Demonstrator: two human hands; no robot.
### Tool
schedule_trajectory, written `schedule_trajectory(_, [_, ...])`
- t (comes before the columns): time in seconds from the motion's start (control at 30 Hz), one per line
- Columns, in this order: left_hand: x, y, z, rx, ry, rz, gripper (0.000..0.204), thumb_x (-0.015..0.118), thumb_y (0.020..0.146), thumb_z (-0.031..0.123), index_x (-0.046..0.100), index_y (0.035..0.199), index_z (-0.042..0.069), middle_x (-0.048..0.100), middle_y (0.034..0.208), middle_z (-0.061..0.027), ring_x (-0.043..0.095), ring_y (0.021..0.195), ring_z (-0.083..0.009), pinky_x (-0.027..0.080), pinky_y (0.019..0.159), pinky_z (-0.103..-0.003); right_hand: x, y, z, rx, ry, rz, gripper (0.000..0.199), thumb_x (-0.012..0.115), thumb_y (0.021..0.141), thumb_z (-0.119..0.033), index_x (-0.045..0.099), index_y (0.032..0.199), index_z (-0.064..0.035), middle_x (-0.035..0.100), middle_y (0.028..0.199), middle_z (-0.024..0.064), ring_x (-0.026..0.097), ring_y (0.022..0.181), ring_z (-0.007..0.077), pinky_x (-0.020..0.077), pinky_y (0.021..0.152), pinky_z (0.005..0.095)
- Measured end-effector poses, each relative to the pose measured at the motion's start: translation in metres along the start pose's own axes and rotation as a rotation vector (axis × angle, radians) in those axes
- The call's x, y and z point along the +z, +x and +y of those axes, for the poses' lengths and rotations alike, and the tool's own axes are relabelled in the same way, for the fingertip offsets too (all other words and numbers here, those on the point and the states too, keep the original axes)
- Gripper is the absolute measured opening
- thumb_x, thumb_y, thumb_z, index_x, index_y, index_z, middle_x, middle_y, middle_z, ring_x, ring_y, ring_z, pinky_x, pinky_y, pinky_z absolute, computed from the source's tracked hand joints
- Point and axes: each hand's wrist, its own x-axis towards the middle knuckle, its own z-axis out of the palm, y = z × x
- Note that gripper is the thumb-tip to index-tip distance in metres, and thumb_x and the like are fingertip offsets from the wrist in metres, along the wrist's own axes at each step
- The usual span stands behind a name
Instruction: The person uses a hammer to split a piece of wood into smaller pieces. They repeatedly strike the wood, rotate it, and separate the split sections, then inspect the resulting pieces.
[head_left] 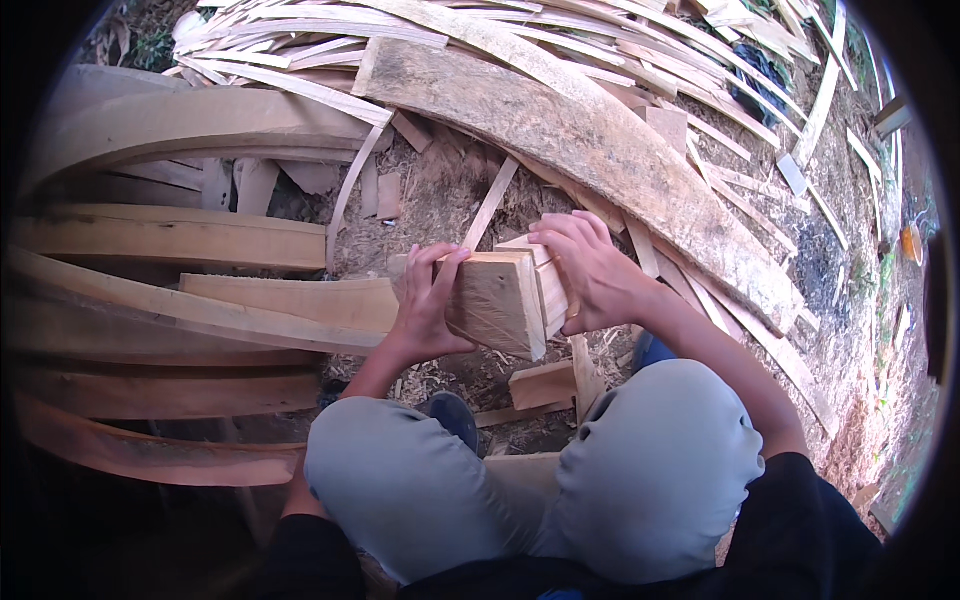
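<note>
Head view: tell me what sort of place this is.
Probably a rough, makeshift woodworking spot: thick planks stacked at the left, a heap of thin wooden strips at the top, and wood shavings scattered over bare ground.

Mid-frame, the left hand is bent in a grip, thumb spread rightward; just right of it, the right hand curls its fingers leftward. The left forearm extends from lower left, the right forearm from lower right.
</note>
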Motion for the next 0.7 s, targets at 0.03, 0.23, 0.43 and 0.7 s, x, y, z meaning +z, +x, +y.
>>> schedule_trajectory(0.03, [0.0, -0.001, 0.004, -0.016, 0.014, -0.023, 0.135, 0.099, 0.039, 0.028, 0.034, 0.157, 0.015, 0.039, 0.145, -0.0169, 0.036, 0.139, -0.042, 0.023, 0.121, -0.059, 0.002, -0.003, 0.003, 0.021, 0.003, -0.045, 0.106, 0.091, 0.053, -0.033, 0.043, 0.142, -0.0035, 0.05, 0.137, 0.0185, 0.049, 0.134, 0.0361, 0.0329, 0.118, 0.0527])
schedule_trajectory(0.23, [0.008, -0.009, 0.013, -0.046, 0.045, -0.101, 0.133, 0.098, 0.039, 0.026, 0.036, 0.157, 0.023, 0.038, 0.144, -0.015, 0.031, 0.142, -0.0407, 0.018, 0.122, -0.06, 0.031, -0.026, 0.016, 0.038, 0.126, -0.044, 0.106, 0.094, 0.053, -0.032, 0.042, 0.14, -0.0021, 0.048, 0.14, 0.0215, 0.049, 0.13, 0.0413, 0.0375, 0.115, 0.0511])
schedule_trajectory(0.43, [0.019, -0.015, 0.012, -0.03, 0.065, -0.101, 0.133, 0.098, 0.039, 0.026, 0.036, 0.157, 0.024, 0.038, 0.143, -0.015, 0.031, 0.142, -0.0403, 0.018, 0.122, -0.06, 0.043, -0.038, 0.016, 0.053, 0.108, -0.019, 0.112, 0.096, 0.05, -0.029, 0.04, 0.143, -0.0018, 0.047, 0.142, 0.0216, 0.047, 0.133, 0.0413, 0.0342, 0.117, 0.0531])
schedule_trajectory(0.7, [0.028, -0.019, 0.009, -0.113, -0.034, -0.082, 0.137, 0.098, 0.038, 0.031, 0.033, 0.158, 0.018, 0.038, 0.144, -0.015, 0.033, 0.139, -0.0397, 0.022, 0.117, -0.057, 0.042, -0.034, 0.007, 0.096, 0.079, 0.046, 0.114, 0.095, 0.049, -0.032, 0.039, 0.144, -0.0024, 0.048, 0.141, 0.0198, 0.047, 0.133, 0.0382, 0.0326, 0.116, 0.0527])
